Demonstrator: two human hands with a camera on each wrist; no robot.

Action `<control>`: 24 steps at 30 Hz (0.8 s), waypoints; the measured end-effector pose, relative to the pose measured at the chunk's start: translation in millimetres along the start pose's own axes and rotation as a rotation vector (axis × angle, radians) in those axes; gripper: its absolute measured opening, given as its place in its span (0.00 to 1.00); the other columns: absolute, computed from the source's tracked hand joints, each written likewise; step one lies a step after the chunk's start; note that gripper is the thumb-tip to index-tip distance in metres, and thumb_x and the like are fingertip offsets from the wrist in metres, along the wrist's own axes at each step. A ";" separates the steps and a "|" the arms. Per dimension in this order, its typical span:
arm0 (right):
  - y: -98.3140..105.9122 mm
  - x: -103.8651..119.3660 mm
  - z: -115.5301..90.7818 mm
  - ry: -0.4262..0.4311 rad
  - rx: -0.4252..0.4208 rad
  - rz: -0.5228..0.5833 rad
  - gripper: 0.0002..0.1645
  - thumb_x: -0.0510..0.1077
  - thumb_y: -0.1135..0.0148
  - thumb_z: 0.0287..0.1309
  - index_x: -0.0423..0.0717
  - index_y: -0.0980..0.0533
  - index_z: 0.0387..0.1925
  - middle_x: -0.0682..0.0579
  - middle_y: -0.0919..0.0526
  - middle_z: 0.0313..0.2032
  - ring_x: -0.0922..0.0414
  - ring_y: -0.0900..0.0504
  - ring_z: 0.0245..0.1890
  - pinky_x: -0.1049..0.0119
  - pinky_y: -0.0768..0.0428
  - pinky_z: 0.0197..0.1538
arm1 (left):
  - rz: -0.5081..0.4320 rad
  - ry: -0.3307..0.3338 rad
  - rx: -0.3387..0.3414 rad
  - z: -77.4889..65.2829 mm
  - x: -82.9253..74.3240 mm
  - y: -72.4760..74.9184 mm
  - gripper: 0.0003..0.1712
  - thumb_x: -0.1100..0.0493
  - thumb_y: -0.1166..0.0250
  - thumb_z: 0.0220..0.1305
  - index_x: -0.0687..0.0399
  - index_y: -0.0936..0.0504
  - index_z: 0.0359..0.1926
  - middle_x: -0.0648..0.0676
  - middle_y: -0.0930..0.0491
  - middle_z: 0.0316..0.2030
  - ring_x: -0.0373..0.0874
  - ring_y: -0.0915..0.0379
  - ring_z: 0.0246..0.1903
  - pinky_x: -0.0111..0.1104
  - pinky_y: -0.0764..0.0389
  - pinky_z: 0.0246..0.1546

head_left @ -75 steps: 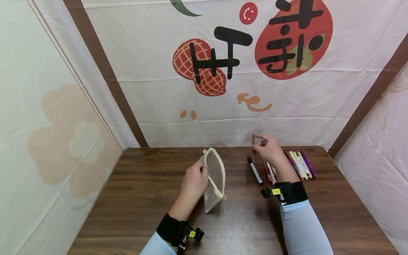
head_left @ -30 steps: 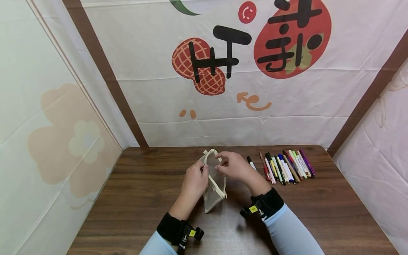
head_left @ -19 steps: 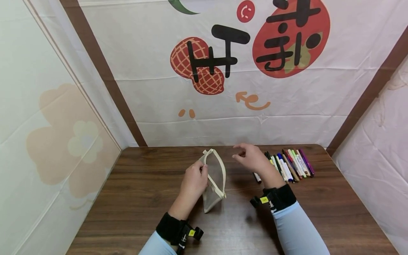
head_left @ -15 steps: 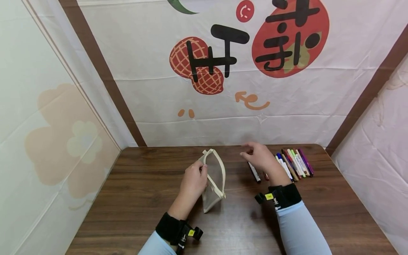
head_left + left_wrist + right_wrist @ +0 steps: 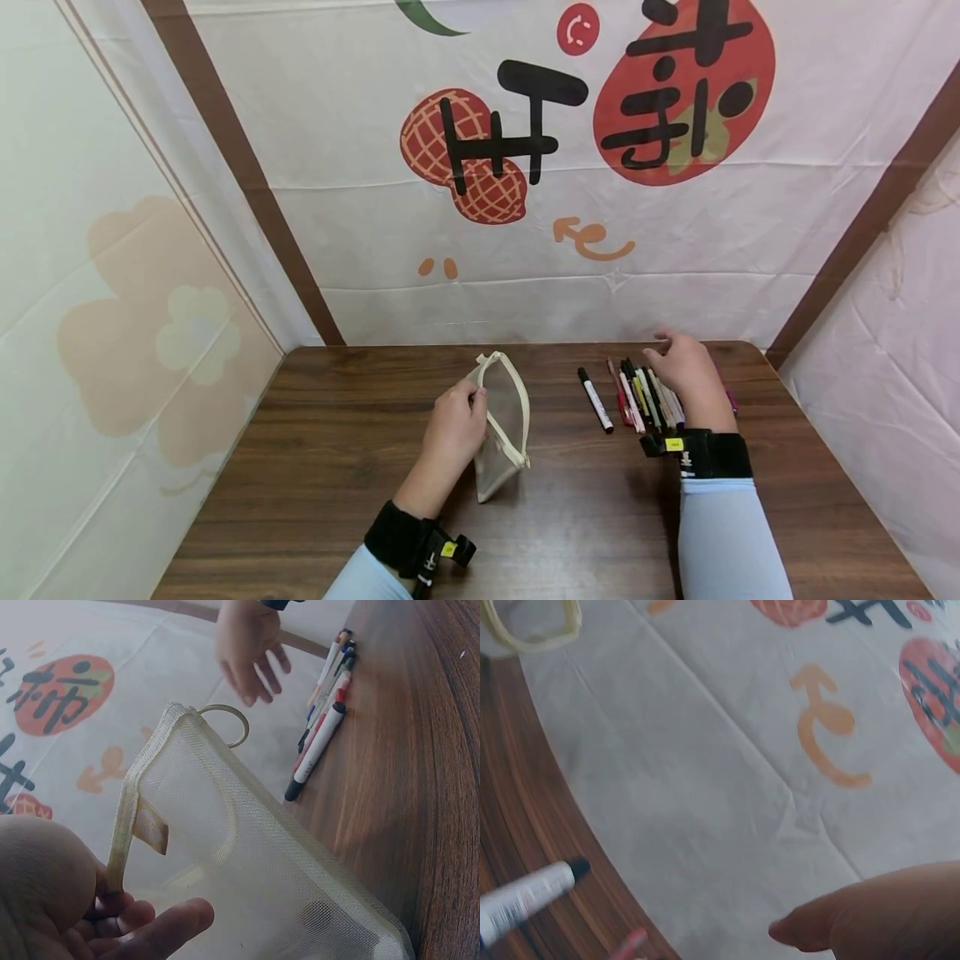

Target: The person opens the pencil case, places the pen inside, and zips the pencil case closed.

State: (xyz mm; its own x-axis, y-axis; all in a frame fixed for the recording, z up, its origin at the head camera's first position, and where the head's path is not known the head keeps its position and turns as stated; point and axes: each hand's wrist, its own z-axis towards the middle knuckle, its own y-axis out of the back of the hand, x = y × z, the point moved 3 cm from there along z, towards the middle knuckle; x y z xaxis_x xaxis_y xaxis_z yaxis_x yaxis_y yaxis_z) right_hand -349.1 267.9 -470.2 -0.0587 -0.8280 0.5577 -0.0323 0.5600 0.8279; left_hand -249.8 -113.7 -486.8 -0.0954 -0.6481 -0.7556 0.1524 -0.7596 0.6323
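My left hand (image 5: 453,429) pinches the edge of a cream mesh zip pouch (image 5: 502,400), which stands with its mouth gaping. In the left wrist view the mesh pouch (image 5: 255,840) shows a small tag and a loop at its corner. Over the row of pens (image 5: 639,398) is my right hand (image 5: 692,371), its loose fingers holding nothing; the same right hand (image 5: 251,649) hangs above the pens in the left wrist view. It hides much of the row's right part. A white marker with a black cap (image 5: 596,402) lies apart, between pouch and row.
The brown wooden table (image 5: 337,467) ends at a white cloth backdrop (image 5: 360,242) with printed pictures. Another cloth wall (image 5: 135,275) stands on the left. Each wrist wears a black strap with a small camera, such as the right strap (image 5: 720,454).
My right hand pinched a thin brown stick-like thing, was at the pouch mouth one second ago, and has since moved right over the pens, empty. My left hand stays on the pouch.
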 end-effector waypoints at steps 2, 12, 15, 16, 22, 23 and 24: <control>3.5 -10.6 1.0 -0.048 -0.018 -0.013 0.37 0.51 0.43 0.86 0.32 0.33 0.83 0.24 0.26 0.77 0.25 0.24 0.74 0.28 0.23 0.74 | 0.000 0.001 -0.002 0.2 0.4 0.6 0.13 0.58 0.42 0.88 0.59 0.18 0.41 0.54 0.18 0.25 0.38 0.22 0.17 0.36 0.21 0.26; 11.8 -56.6 -0.6 -0.242 -0.120 -0.046 0.35 0.47 0.50 0.84 0.29 0.32 0.80 0.21 0.29 0.76 0.21 0.32 0.75 0.27 0.32 0.78 | 0.012 0.001 -0.003 1.5 1.1 1.4 0.14 0.57 0.42 0.87 0.59 0.18 0.41 0.53 0.18 0.24 0.39 0.22 0.17 0.37 0.21 0.28; 11.4 -64.4 -0.4 -0.284 -0.119 -0.034 0.35 0.45 0.52 0.82 0.29 0.33 0.81 0.20 0.30 0.77 0.20 0.34 0.74 0.27 0.34 0.76 | 0.022 0.005 -0.008 2.0 1.0 1.7 0.14 0.57 0.42 0.87 0.58 0.18 0.41 0.52 0.19 0.23 0.39 0.23 0.18 0.37 0.21 0.28; 11.1 -67.1 -0.8 -0.300 -0.111 -0.026 0.36 0.45 0.52 0.82 0.29 0.34 0.82 0.20 0.31 0.77 0.21 0.34 0.73 0.27 0.34 0.75 | 0.024 0.007 -0.008 2.1 1.0 1.9 0.14 0.57 0.42 0.87 0.58 0.18 0.41 0.52 0.19 0.23 0.39 0.23 0.19 0.37 0.21 0.28; 10.5 -82.8 -4.1 -0.422 -0.056 0.017 0.39 0.45 0.53 0.82 0.34 0.40 0.86 0.19 0.32 0.76 0.21 0.34 0.72 0.23 0.31 0.72 | 0.019 0.013 -0.006 1.8 1.6 1.9 0.14 0.57 0.42 0.87 0.58 0.18 0.41 0.52 0.19 0.22 0.40 0.23 0.18 0.37 0.22 0.27; 10.1 -84.9 -3.9 -0.436 -0.054 0.020 0.40 0.45 0.53 0.81 0.34 0.41 0.86 0.19 0.32 0.77 0.21 0.33 0.72 0.22 0.31 0.72 | 0.018 0.013 -0.005 1.7 1.6 1.9 0.13 0.57 0.42 0.87 0.58 0.18 0.41 0.52 0.19 0.22 0.40 0.23 0.18 0.37 0.22 0.26; 9.5 -86.6 -3.8 -0.447 -0.054 0.022 0.40 0.45 0.53 0.80 0.34 0.42 0.87 0.19 0.32 0.77 0.21 0.33 0.72 0.22 0.31 0.72 | 0.019 0.012 -0.004 1.5 1.3 1.9 0.13 0.58 0.42 0.87 0.58 0.18 0.41 0.53 0.19 0.23 0.40 0.23 0.19 0.37 0.22 0.26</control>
State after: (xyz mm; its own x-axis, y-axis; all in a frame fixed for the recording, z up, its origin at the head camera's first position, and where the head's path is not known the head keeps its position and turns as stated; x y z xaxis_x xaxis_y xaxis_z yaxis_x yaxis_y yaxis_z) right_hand -340.5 344.8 -510.4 -0.4843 -0.7148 0.5045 0.0248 0.5652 0.8246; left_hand -251.1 -116.1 -486.3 -0.0810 -0.6613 -0.7457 0.1583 -0.7472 0.6454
